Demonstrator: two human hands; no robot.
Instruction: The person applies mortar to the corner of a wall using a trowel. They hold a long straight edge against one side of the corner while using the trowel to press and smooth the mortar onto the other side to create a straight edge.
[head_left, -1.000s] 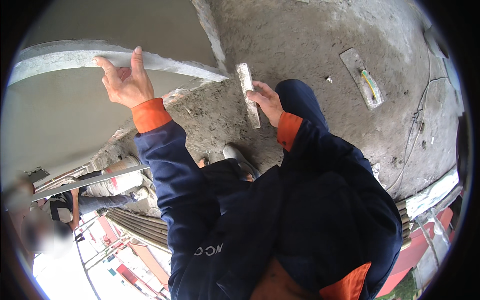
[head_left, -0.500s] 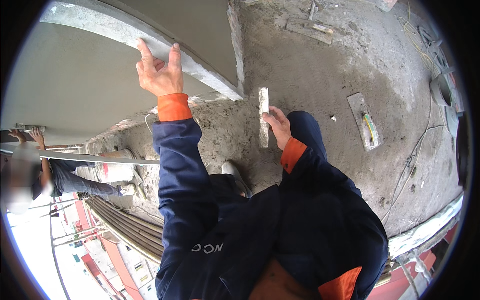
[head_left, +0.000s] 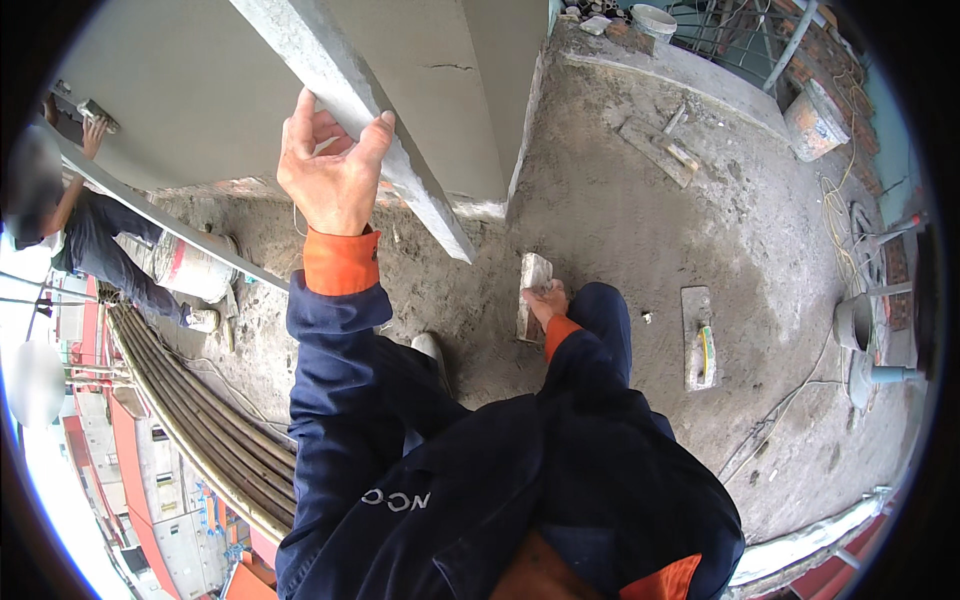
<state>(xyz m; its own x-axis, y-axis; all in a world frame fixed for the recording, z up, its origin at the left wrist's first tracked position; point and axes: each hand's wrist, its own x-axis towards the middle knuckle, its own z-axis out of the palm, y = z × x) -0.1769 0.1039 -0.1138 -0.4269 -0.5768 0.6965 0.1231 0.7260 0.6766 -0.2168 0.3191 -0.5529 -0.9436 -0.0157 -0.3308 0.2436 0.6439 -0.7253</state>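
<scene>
My left hand (head_left: 335, 165) grips a long, pale grey straightedge (head_left: 395, 150), thumb on one edge and fingers on the other. The bar slants in front of the smooth grey plastered wall (head_left: 210, 90), and its lower end appears over the floor, past the wall's base. Low by my knee, my right hand (head_left: 546, 302) is closed on a plastering float (head_left: 533, 285), its pale, plaster-smeared plate upright and narrow from here. The float's handle is hidden by my fingers. A short dark crack or mark (head_left: 449, 67) shows on the wall near its corner.
On the rough floor lie a trowel with a yellow-green handle (head_left: 705, 350) and a wooden float (head_left: 658, 150). Buckets (head_left: 817, 120) and cables (head_left: 770, 425) are at the right. At the left, another person's hand (head_left: 94, 135) works a tool on the wall near bamboo poles (head_left: 200, 400).
The straightedge has tilted more steeply, its lower end swinging off the wall's corner edge toward me. My right hand with the float is lower in view. The view has shifted.
</scene>
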